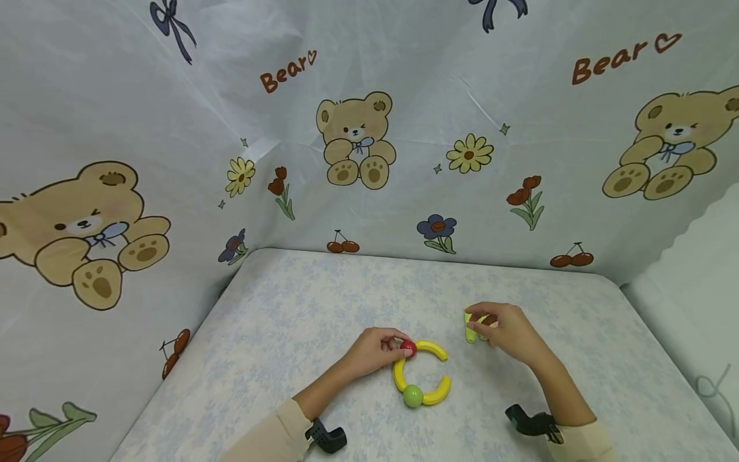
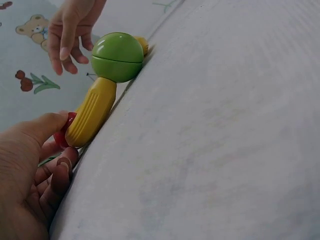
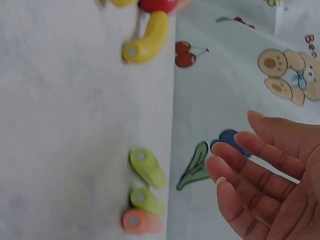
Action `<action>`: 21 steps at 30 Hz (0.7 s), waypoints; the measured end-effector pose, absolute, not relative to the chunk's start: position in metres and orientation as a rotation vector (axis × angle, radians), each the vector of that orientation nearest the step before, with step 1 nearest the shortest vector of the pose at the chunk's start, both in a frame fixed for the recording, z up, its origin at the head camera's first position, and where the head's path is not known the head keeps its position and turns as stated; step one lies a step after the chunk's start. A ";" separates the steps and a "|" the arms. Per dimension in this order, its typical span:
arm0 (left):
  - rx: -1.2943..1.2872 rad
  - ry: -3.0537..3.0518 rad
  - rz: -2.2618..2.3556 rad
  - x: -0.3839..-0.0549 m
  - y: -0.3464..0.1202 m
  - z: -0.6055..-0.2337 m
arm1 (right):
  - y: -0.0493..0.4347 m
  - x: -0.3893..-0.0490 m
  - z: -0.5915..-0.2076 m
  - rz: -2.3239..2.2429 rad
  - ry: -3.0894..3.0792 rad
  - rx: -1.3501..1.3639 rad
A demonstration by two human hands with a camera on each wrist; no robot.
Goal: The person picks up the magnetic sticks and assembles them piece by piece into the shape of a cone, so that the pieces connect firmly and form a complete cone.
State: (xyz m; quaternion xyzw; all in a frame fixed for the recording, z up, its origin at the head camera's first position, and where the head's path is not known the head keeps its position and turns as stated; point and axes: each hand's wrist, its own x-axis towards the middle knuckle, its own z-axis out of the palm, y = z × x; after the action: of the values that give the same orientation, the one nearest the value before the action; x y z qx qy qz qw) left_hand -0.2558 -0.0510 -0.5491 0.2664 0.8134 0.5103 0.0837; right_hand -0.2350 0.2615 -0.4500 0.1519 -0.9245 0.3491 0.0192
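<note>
My left hand (image 1: pixel 372 351) pinches a red ball (image 1: pixel 408 347) between thumb and fingers. Curved yellow rods (image 1: pixel 399 375) join the red ball and a green ball (image 1: pixel 412 396) into a ring with a gap on its right side. A grooved yellow rod (image 2: pixel 95 110) meets the ball in the left wrist view. Relaxed and holding nothing, my right hand (image 1: pixel 508 327) hovers over a light green rod (image 1: pixel 470 327) and partly hides the pieces behind it. In the right wrist view lie two light green rods (image 3: pixel 150 170) and an orange rod (image 3: pixel 142 221).
A pale blue mottled tabletop (image 1: pixel 323 289) lies under everything. Behind it hangs a cloth (image 1: pixel 404 212) printed with bears and flowers. Each wrist wears a black camera mount (image 1: pixel 328 437). A thin cord (image 1: pixel 716 388) hangs at the far right.
</note>
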 end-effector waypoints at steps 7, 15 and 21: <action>0.780 2.409 1.545 -0.256 -0.051 -0.550 | 0.290 -0.235 -0.437 1.030 -2.869 0.357; 0.759 2.393 1.554 -0.257 -0.052 -0.551 | 0.322 -0.237 -0.436 0.937 -2.892 0.299; 0.750 2.385 1.571 -0.258 -0.051 -0.552 | 0.341 -0.239 -0.441 0.920 -2.977 0.245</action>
State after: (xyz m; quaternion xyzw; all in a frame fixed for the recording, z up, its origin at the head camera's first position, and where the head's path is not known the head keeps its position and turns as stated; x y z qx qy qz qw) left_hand -0.2576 -0.0514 -0.5517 0.2528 0.8041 0.5297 0.0942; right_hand -0.2391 0.3411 -0.4414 0.0783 -0.9524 0.2944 0.0079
